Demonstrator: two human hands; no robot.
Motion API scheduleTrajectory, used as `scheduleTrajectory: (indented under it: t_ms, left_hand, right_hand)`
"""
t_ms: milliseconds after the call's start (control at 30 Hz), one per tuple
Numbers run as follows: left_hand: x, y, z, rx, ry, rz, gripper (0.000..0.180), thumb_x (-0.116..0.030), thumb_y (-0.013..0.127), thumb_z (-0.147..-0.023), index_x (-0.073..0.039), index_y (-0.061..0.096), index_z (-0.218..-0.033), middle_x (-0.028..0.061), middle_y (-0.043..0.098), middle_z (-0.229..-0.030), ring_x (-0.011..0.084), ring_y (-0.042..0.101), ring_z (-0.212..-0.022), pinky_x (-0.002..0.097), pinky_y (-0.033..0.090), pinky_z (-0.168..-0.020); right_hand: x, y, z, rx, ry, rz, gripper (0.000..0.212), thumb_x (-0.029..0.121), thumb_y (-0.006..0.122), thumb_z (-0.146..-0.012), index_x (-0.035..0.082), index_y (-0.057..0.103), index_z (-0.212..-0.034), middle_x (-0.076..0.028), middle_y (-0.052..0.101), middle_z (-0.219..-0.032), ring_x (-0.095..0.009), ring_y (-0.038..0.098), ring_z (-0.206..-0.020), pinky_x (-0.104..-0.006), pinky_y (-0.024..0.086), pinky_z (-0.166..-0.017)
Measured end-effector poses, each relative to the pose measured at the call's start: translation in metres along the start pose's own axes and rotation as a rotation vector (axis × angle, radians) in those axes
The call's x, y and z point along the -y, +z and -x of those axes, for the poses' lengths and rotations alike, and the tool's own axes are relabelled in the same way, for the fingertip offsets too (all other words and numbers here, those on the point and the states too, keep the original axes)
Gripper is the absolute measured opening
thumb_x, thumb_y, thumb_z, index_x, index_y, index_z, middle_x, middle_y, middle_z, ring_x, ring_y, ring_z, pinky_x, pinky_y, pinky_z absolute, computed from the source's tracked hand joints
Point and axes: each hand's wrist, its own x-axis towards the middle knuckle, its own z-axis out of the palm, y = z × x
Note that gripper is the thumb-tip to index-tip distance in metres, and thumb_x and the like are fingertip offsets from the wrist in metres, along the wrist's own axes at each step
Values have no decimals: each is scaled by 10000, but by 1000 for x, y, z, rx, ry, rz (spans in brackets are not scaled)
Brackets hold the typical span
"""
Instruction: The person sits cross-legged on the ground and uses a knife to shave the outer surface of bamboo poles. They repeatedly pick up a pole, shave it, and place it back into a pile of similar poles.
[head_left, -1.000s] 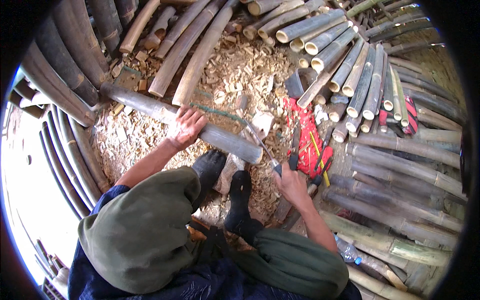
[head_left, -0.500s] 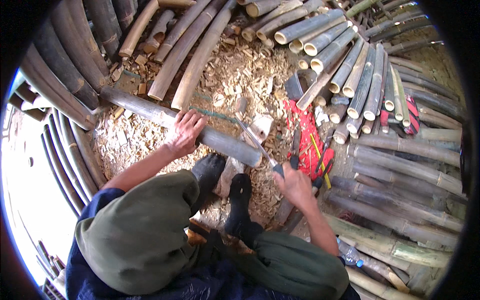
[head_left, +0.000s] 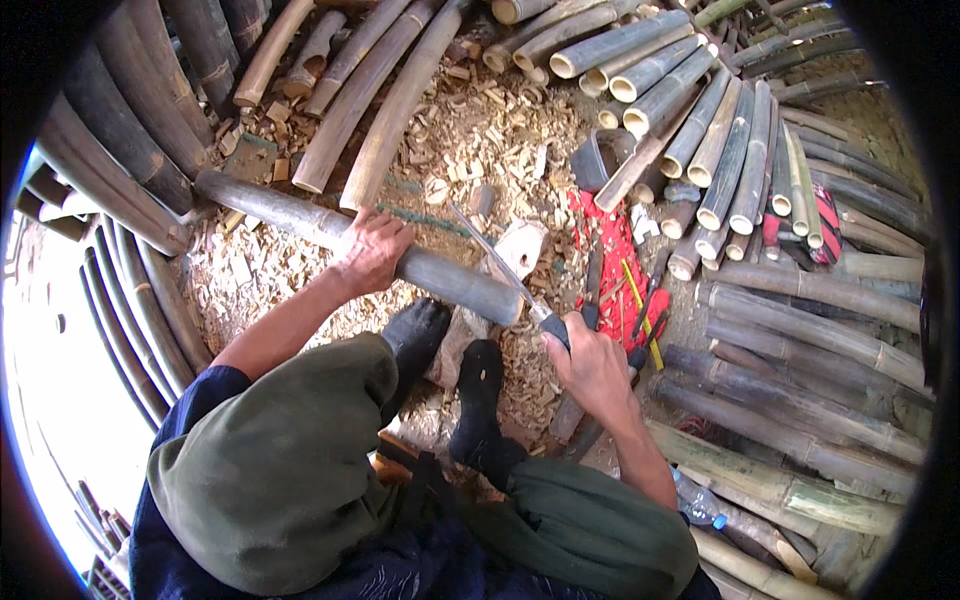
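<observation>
A long bamboo pole (head_left: 460,284) lies slantwise before me, its cut end toward the right. My left hand (head_left: 372,250) is wrapped over its middle from above. In my right hand (head_left: 590,365) is a long, thin-bladed tool (head_left: 492,252) with a dark handle; whether it is a file or a knife I cannot tell. Its blade points away to the upper left and runs along the far edge of the pole's cut end, apparently touching it. Under that end sits a pale wooden block (head_left: 522,247), with my dark-socked feet on the near side.
Wood chips (head_left: 500,140) cover the ground. Bamboo lengths (head_left: 665,75) are stacked at the far right, with more poles (head_left: 800,385) on the right and dark ones (head_left: 130,110) at far left. Other tools lie on a red cloth (head_left: 620,270). A plastic bottle (head_left: 700,500) rests by my right knee.
The blade has slid forward and to the upper left across the pole's end, my right hand moving slightly with it. My left hand keeps its hold, and the pole has hardly shifted.
</observation>
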Motion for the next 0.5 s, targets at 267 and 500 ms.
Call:
scheduleTrajectory:
  t_ms: [267,500]
  left_hand:
    - [-3,3,-3,-90,32,15,297,1,703,-676,-46,615,-956,140,676,-978,353,683,-1011,521,470,-1007]
    - [-4,3,0,-93,13,-1,291,-30,696,-695,-39,632,-979,144,692,-1024,337,685,-1056,502,479,-1013]
  right_hand:
    - [-24,46,8,-82,40,116,312,315,661,-1036,20,566,-1002,-257,701,-749,-441,736,-682,-512,581,-582]
    - [32,-24,13,-162,-54,-177,317,298,662,-1040,3,545,-1032,-261,681,-722,-482,708,-678,-528,563,-587]
